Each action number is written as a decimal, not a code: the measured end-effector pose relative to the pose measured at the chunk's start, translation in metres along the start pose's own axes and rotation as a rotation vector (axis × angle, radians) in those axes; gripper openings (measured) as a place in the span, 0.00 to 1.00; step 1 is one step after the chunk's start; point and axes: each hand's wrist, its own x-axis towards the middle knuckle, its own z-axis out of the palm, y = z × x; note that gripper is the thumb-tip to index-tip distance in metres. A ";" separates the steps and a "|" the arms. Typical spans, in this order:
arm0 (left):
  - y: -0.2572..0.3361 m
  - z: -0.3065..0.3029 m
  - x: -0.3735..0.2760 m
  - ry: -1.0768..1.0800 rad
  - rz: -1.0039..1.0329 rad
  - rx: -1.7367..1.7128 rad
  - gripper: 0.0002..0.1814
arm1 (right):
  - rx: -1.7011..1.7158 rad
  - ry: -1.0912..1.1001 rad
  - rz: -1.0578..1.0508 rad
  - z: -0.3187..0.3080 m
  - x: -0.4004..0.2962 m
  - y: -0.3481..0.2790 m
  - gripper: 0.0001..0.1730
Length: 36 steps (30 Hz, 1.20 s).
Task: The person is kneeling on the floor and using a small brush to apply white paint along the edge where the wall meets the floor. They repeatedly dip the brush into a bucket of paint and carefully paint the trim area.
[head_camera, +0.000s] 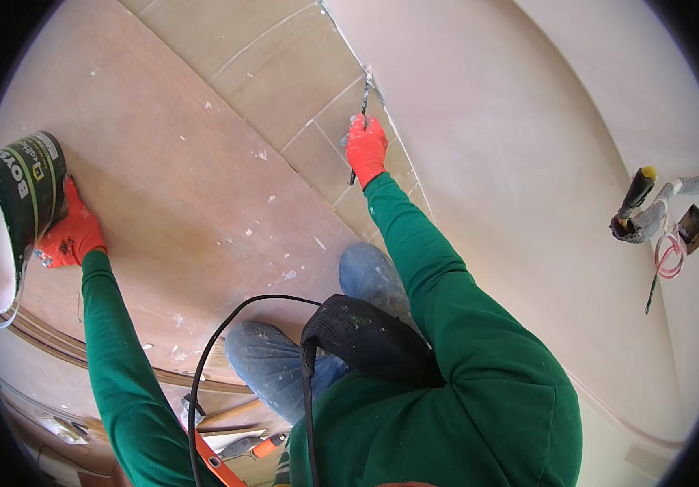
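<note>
My right hand [366, 146], in a red-orange work glove, is closed around a thin, grey-smeared tool [366, 94], perhaps a narrow spatula or brush. The tool's tip touches the seam where the beige tiles [288, 67] meet the pale plastered wall [483, 122]. Whitish material lies around the tip. My left hand [75, 234], gloved alike, is pressed to the side of a dark green plastic bucket [30, 176] with a wire handle. The bucket lies tilted, its white inside facing the left edge. The fingers behind it are partly hidden.
Paint-spotted reddish boards [203, 182] cover part of the tiles. An orange level [215, 459], a hammer-like tool with a wooden handle [231, 415] and an orange-and-grey tool [268, 445] lie near my left arm. Pipe insulation [654, 219] and coiled wires [669, 259] stick out of the wall at right.
</note>
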 end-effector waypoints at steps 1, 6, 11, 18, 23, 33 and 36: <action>0.000 -0.001 -0.001 -0.003 0.001 0.001 0.35 | 0.022 0.000 -0.001 0.000 0.000 0.002 0.18; -0.001 0.000 -0.001 -0.007 0.005 0.003 0.35 | 0.038 0.030 0.011 -0.002 -0.005 0.007 0.19; -0.003 0.001 0.000 -0.009 0.006 0.012 0.35 | 0.036 0.020 0.058 -0.008 -0.012 0.004 0.19; -0.004 -0.001 -0.002 -0.018 0.008 0.015 0.36 | 0.072 0.021 0.099 -0.013 -0.019 0.007 0.18; -0.006 -0.001 -0.003 -0.021 0.010 0.028 0.36 | 0.080 0.050 0.072 -0.015 -0.022 0.014 0.18; -0.011 0.004 0.003 -0.012 0.034 0.121 0.37 | -0.100 0.101 0.070 -0.015 -0.023 0.036 0.18; -0.013 0.004 0.003 -0.033 -0.006 0.095 0.36 | 0.066 0.050 0.136 -0.015 -0.023 0.047 0.18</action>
